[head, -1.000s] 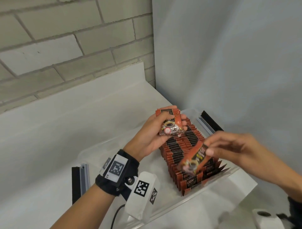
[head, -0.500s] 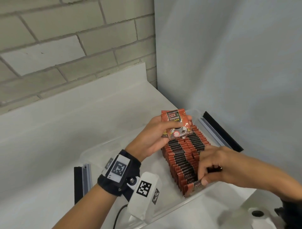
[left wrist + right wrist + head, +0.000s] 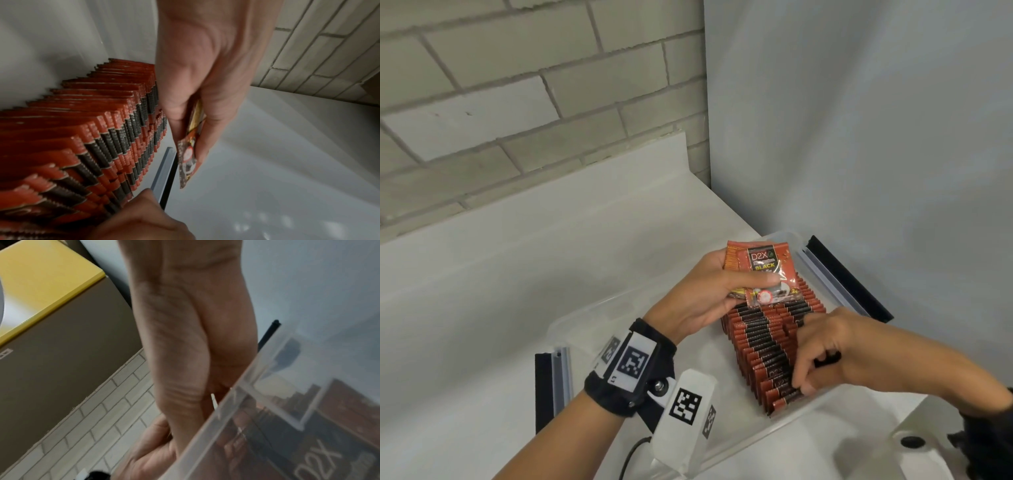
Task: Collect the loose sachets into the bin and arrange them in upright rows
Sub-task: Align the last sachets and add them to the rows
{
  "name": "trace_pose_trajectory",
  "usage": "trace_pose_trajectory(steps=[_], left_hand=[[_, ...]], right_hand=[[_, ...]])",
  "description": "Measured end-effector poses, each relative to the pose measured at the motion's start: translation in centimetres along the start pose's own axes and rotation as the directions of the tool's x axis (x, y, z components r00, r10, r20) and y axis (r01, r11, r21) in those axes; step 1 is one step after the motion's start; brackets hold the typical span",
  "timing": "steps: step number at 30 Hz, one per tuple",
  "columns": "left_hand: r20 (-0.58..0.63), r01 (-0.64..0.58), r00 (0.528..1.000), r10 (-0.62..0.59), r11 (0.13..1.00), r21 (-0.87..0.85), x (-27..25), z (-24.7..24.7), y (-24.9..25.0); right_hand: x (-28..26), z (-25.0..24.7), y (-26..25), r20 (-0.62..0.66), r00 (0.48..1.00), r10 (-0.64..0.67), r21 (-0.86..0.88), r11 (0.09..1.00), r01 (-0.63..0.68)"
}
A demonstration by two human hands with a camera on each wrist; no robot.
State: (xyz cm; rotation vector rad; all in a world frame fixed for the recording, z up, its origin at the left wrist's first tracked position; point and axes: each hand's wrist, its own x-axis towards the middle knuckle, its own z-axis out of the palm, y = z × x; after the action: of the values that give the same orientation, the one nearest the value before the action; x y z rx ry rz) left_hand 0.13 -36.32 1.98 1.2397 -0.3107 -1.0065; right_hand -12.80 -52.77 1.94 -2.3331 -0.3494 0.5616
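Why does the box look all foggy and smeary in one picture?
Right wrist view: the clear bin wall sits right against the camera, so it blurs, and the sachets behind look hazy. Left wrist view: the rows are sharper. Head view: even light, crisp.

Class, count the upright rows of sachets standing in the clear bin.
2 rows, side by side inside the bin: the left row below the left hand, and the right row partly hidden under the right hand.

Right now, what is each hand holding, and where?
Left hand pinches loose red foil sachets at their lower edge; right hand grips packed red-and-black sachets by their tops.
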Motion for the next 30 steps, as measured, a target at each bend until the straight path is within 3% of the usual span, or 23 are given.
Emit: trace_pose_trajectory(steps=[4,8,12,14,21,25,30], left_hand=[[0.011,-0.012,1.0,0.011,1.0,0.018,0.0,0.0,0.0],[0.027,-0.02,0.999,0.019,0.999,0.046,0.0,0.0,-0.1],[0.045,-0.025,0.999,0.022,0.996,0.082,-0.1,0.2,-0.1],[0.052,-0.024,0.998,0.019,0.995,0.099,-0.1,0.2,-0.1],[0.108,-0.006,0.994,-0.007,0.992,0.125,-0.3,0.3,-0.2],[0.067,0.025,0.997,-0.029,0.998,0.058,-0.4,0.5,0.3],[-0.012,0.061,0.998,-0.062,0.997,-0.042,-0.1,0.3,0.5]], right_hand=[[-0.8,-1.3,-0.8,-0.285,0.955,0.085,0.237,0.971,-0.016],[-0.6,-2.2,-1.4,-0.552,0.8,0.235,0.469,0.881,0.064],[0.1,-2.7,-1.3,-0.652,0.691,0.312,0.537,0.833,0.131],[0.5,-2.8,-1.4,-0.647,0.691,0.322,0.546,0.828,0.125],[0.5,-2.9,-1.5,-0.596,0.762,0.253,0.47,0.88,0.075],[-1.0,-3.7,-1.4,-0.587,0.775,0.234,0.474,0.875,0.094],[-2.7,-3.4,-1.6,-0.482,0.865,0.136,0.397,0.915,0.078]])
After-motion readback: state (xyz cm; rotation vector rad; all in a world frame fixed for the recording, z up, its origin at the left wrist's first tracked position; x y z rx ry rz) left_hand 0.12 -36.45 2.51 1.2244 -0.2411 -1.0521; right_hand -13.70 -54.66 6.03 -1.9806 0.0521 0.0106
